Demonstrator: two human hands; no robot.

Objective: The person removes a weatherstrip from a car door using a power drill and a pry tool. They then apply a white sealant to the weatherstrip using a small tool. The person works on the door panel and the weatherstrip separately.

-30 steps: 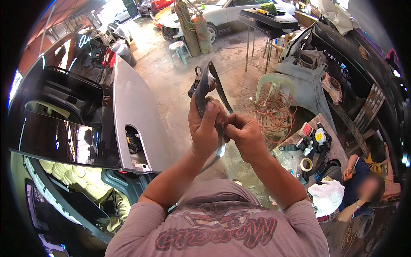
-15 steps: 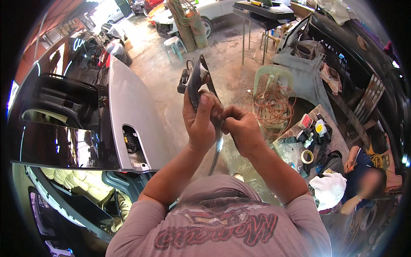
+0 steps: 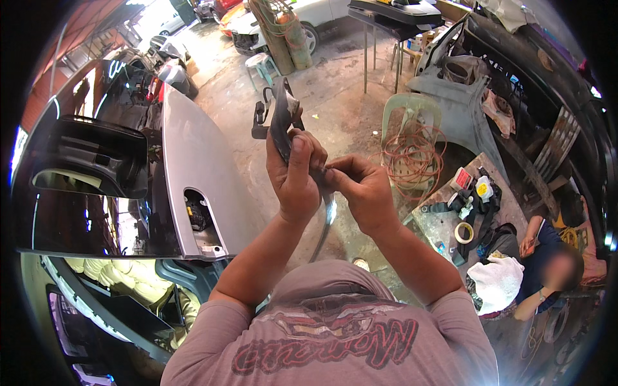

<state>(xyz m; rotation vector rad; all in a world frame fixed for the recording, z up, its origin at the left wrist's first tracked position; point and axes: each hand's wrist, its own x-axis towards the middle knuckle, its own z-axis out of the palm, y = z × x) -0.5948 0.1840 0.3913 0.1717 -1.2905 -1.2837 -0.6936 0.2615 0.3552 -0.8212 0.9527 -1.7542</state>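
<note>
In front of my chest I hold a long, curved black trim strip that looks like a car part. A bracket-like black piece juts from the left of its upper end, and a pale patch shows there too. My left hand wraps round the strip below that end, thumb uppermost. Close beside it, my right hand pinches the strip with thumb and fingertips. From between my hands the narrow tail of the strip hangs down. My fingers partly hide its middle.
At left stands a silver car panel with a recessed opening. A green plastic chair bears coiled orange hose. At right, a worktable holds a tape roll; a person in dark blue sits nearby.
Both hands and the black trim strip have shifted slightly left, and its upper end leans further left. My grip looks much the same.
</note>
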